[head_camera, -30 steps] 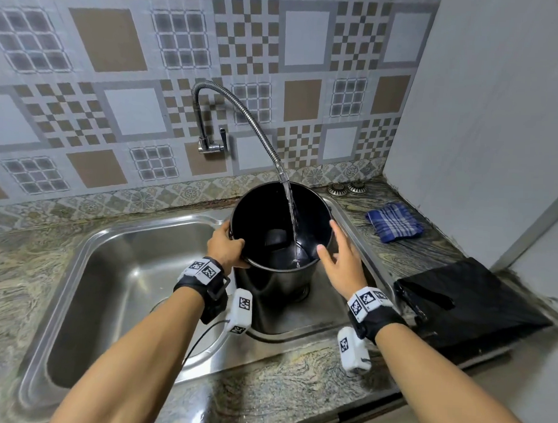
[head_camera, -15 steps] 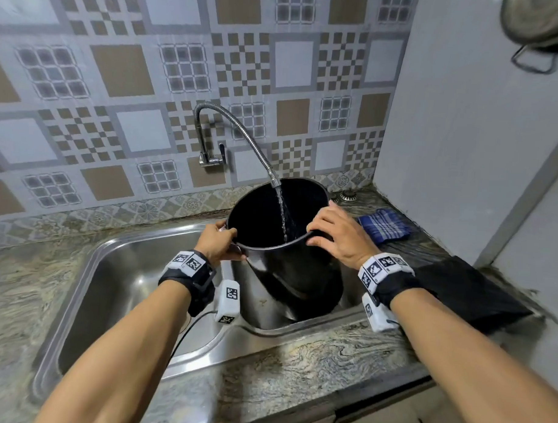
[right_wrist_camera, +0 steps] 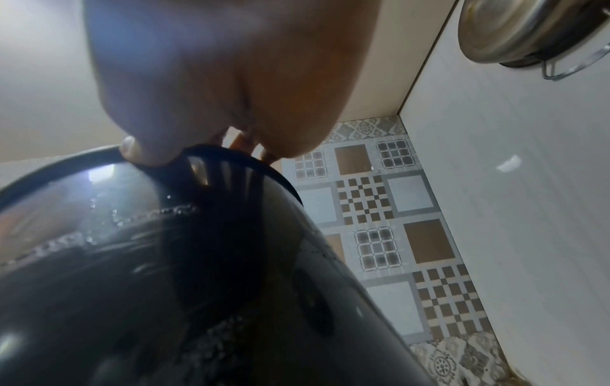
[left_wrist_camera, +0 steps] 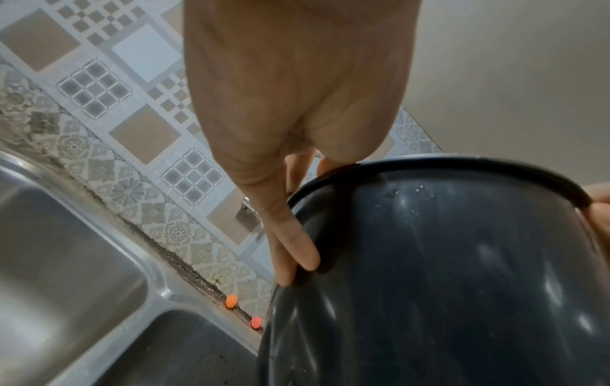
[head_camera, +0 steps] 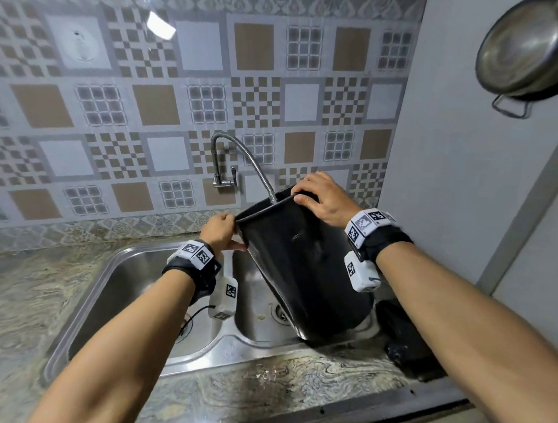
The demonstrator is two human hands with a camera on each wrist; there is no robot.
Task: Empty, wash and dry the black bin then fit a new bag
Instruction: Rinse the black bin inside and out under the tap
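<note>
Both hands grip the rim of the black bin [head_camera: 304,263], left hand [head_camera: 219,230], right hand [head_camera: 323,198], over the sink [head_camera: 136,269]; it tilts mouth-away toward the faucet [head_camera: 241,159]. Only the right wrist view shows droplets [right_wrist_camera: 178,209] beading its wall.

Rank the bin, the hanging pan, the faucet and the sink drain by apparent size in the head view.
Largest to smallest:
1. bin
2. hanging pan, partly cut off by the frame edge
3. faucet
4. sink drain, partly hidden behind the bin
</note>
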